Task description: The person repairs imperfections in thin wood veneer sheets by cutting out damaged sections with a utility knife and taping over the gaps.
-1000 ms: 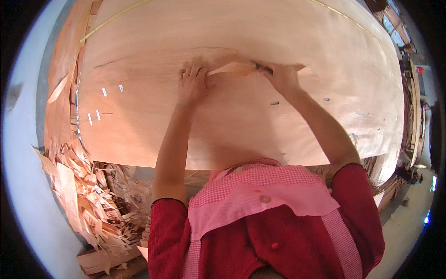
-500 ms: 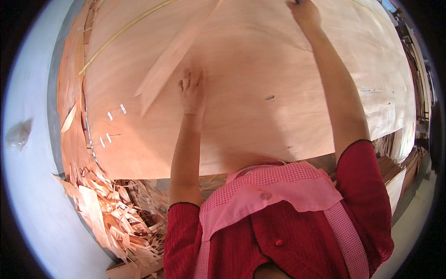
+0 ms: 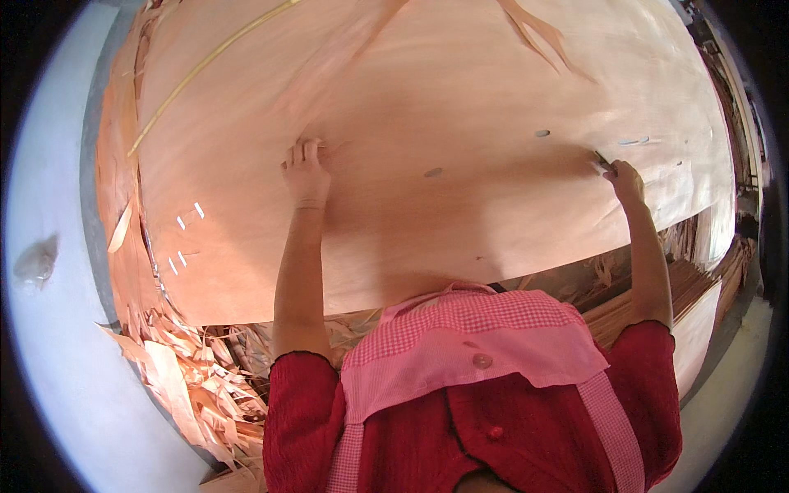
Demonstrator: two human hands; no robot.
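A large pale wood veneer sheet [image 3: 509,222] spreads in front of me, with small dark marks and short white tape strips [image 3: 197,210] near its left side. My left hand [image 3: 306,171] rests on it left of centre, fingers bent and apart. At the right, my right hand [image 3: 622,177] is closed on a slim dark tool [image 3: 603,162], probably a blade, whose tip is at the sheet's surface. Loose veneer strips [image 3: 542,37] lie toward the far side, the left one blurred.
Torn veneer scraps [image 3: 185,382] heap at the lower left, and stacked sheets [image 3: 686,287] show below the right side. A thin yellow strip [image 3: 215,57] crosses the upper left of the sheet. A pale surface [image 3: 49,189] borders the left.
My right hand has swung from the far side down to the right, still holding the tool. My left hand has shifted slightly left. Torn strips now lie farther away on the sheet.
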